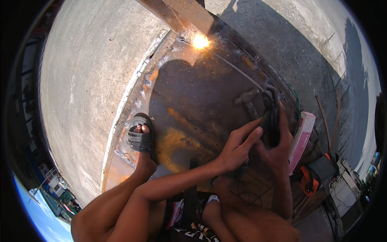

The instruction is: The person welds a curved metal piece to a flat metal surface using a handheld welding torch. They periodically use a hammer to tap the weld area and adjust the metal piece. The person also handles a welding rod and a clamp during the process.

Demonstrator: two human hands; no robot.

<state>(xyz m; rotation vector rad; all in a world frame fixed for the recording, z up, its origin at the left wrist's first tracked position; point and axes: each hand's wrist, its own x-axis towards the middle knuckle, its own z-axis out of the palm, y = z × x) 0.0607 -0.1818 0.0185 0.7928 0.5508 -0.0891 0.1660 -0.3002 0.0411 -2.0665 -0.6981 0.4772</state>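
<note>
Both my hands grip a dark welding electrode holder (271, 121). My right hand (279, 147) is wrapped round its handle, while my left hand (238, 146) closes on it from the left side, thumb and fingers against it. A long thin welding rod (238, 70) runs from the holder's jaws up and to the left. At its far tip a bright arc (200, 41) glares where a rusty steel beam (189, 14) meets the steel plate (181, 88); the glare hides the joint itself. Beside the holder, a hammer (249, 101) lies on the plate, partly behind it.
My sandalled foot (141, 133) rests on the plate's left side. Right of my hands stands a pink and white box (302, 141), near a dark case with an orange strap (309, 181). Two thin rods (328, 121) lie on concrete (80, 80). A green cable (297, 99) runs along the plate's right edge.
</note>
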